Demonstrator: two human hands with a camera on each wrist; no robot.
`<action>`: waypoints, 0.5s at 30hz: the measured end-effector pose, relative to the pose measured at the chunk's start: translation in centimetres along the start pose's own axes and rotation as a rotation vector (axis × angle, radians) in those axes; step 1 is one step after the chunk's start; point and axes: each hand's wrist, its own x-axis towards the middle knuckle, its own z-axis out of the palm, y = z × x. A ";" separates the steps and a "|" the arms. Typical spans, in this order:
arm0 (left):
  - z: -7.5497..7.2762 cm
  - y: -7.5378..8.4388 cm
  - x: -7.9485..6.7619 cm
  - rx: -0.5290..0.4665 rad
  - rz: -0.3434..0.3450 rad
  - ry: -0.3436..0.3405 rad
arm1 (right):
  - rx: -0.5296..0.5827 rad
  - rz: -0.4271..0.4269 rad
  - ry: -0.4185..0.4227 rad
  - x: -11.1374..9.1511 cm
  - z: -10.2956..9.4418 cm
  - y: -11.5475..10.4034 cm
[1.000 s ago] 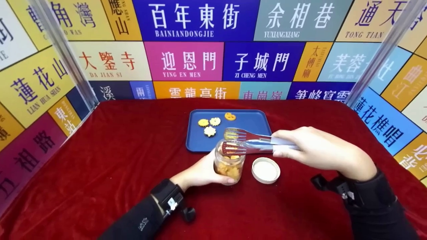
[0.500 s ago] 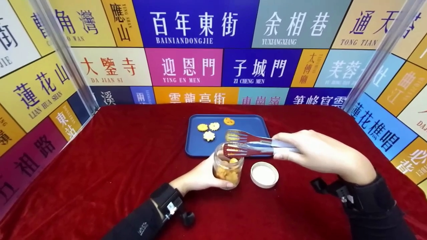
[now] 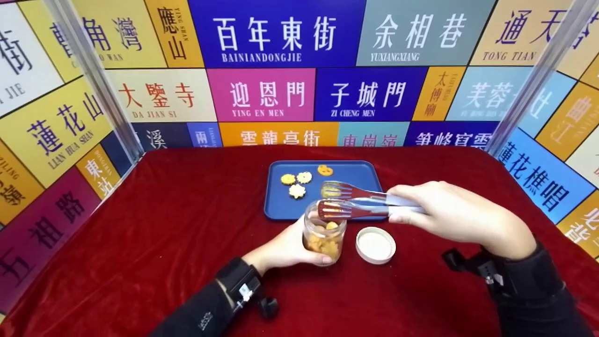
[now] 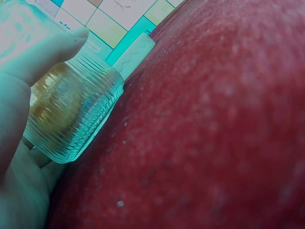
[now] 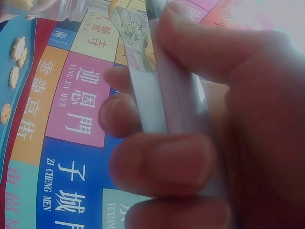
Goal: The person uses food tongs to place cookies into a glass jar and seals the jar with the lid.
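My left hand [image 3: 288, 250] grips a clear glass jar [image 3: 323, 248] around its side, thumb across the front. Golden-brown biscuits fill the jar's lower part. Ribbed glass near its base shows in the left wrist view. My right hand [image 3: 449, 217] holds clear-headed serving tongs [image 3: 369, 206] by their pale handles, between thumb and fingers. The tongs' two slotted heads stand apart, the nearer one overlapping the jar's mouth, the farther over the tray. A yellowish biscuit shape [image 3: 331, 191] shows through the farther head; I cannot tell whether the tongs hold it.
A blue tray [image 3: 276, 206] behind the jar bears several biscuits, among them a flower-shaped one [image 3: 297, 191] and a pretzel-shaped one [image 3: 325, 170]. The white jar lid [image 3: 376, 245] lies right of the jar on the red cloth [image 3: 187, 224]. Sign-covered panels [image 3: 262, 93] enclose the back and sides.
The head view has tilted slightly upward, so the whole scene sits lower. The tong heads have shifted slightly right relative to the tray. Both hands keep their holds.
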 end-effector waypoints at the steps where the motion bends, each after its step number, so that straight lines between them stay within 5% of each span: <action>1: 0.0 0.0 0.0 0.000 -0.001 0.001 | 0.003 0.004 -0.002 0.0 0.0 0.0; 15: 0.1 0.0 0.1 -0.005 -0.003 -0.003 | -0.015 0.015 0.010 0.0 0.0 0.0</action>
